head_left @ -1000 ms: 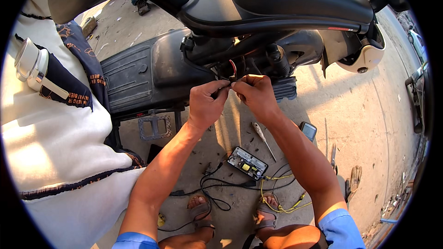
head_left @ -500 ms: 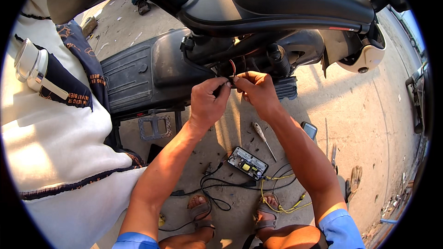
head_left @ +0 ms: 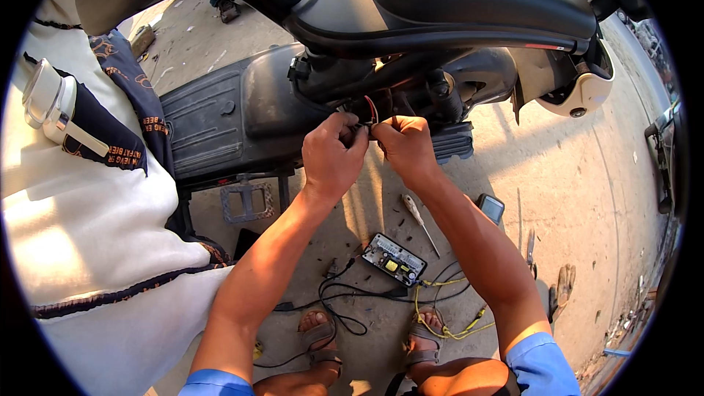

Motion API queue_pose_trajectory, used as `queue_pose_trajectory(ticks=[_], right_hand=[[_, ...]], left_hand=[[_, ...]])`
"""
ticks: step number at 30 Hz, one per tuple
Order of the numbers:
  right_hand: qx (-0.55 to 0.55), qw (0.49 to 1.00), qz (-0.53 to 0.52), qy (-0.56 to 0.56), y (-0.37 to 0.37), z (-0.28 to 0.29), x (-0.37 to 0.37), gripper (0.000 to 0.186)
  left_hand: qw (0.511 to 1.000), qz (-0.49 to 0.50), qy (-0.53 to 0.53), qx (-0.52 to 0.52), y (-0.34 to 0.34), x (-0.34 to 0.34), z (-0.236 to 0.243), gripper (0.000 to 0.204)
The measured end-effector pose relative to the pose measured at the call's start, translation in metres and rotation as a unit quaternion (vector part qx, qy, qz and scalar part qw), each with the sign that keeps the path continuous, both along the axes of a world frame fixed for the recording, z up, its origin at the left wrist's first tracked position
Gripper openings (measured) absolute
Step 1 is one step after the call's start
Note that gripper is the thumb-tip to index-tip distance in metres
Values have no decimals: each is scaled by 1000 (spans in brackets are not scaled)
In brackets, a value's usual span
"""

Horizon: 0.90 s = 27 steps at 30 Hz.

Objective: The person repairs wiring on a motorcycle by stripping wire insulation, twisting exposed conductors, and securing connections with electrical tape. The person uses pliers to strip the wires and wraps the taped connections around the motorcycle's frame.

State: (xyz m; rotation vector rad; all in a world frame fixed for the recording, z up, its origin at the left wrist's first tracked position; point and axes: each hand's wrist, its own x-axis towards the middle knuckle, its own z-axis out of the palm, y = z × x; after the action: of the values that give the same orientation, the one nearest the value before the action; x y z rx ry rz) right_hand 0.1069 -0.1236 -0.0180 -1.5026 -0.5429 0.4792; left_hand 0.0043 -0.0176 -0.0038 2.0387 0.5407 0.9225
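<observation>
Both hands meet below the seat of an electric scooter [head_left: 323,88], at thin red and pale wires [head_left: 372,108] coming down from its frame. My left hand [head_left: 332,155] is closed, with thumb and fingertips pinching the wires from the left. From the right, my right hand [head_left: 408,148] pinches the same wires, its fingers curled together. The fingertips nearly touch, and they hide the wire ends. The long black seat [head_left: 477,4] overhangs the spot where the hands are.
On the ground below lie an opened case with a circuit board [head_left: 393,259], a screwdriver [head_left: 418,221], black cables [head_left: 345,290], yellow wires [head_left: 458,334] and a small device with a screen [head_left: 491,207]. A pedal [head_left: 247,202] juts out at left; a white helmet [head_left: 587,92] hangs at right.
My left fingers have shifted up slightly and regripped. My right fingers have curled in more tightly. The red and pale wires now show more plainly above the fingertips.
</observation>
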Motion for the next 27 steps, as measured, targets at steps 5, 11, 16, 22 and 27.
queue_pose_trajectory(ticks=[5,11,16,22,27], right_hand=[[23,998,-2,63,1,2,-2,27],[21,995,11,100,-3,6,-2,27],[-55,998,29,-10,-7,17,3,24],[-24,998,57,-21,-6,15,12,19],[-12,999,47,0,0,15,8,19]], left_hand=[[984,-34,-52,168,-4,-9,-8,20],[979,-36,-22,200,-6,-5,-7,15],[991,-101,-30,80,8,-3,-13,15],[984,-148,89,-44,11,-2,1,17],[992,-83,74,60,4,0,-4,18]])
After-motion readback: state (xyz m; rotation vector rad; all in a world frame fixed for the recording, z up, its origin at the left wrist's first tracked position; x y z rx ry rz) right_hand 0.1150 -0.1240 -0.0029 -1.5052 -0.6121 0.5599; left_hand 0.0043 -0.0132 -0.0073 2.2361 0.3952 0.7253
